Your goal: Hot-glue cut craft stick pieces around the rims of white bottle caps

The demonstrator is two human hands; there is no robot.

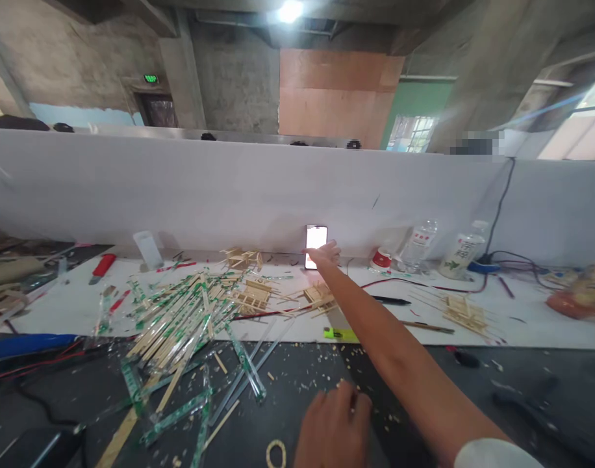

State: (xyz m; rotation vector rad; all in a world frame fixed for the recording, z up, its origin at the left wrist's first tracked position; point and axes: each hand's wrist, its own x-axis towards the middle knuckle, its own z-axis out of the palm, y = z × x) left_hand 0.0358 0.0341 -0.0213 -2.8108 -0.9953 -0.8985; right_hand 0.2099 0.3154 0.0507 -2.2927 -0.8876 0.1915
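My right hand (325, 253) reaches across the table to a smartphone (316, 235) with a bright screen, propped upright against the white partition. One finger lies across the lower screen and the others spread to the right; whether it touches the glass I cannot tell. Low in the picture, my left hand (334, 426) rests over the dark tabletop with its fingers curled in; what they hold, if anything, is hidden. A small wooden ring (276, 454) lies to its left. Close to my right forearm are a small stick-built model (319, 296) and a yellow-green lighter (340, 334).
Wrapped wooden sticks (175, 318) are heaped at the left, by a red-handled knife (102, 268). More stick models (251, 296) stand behind them. Plastic bottles (421, 246) and a red-and-white cup (380, 260) line the partition (219, 195) at right. Cables run along there.
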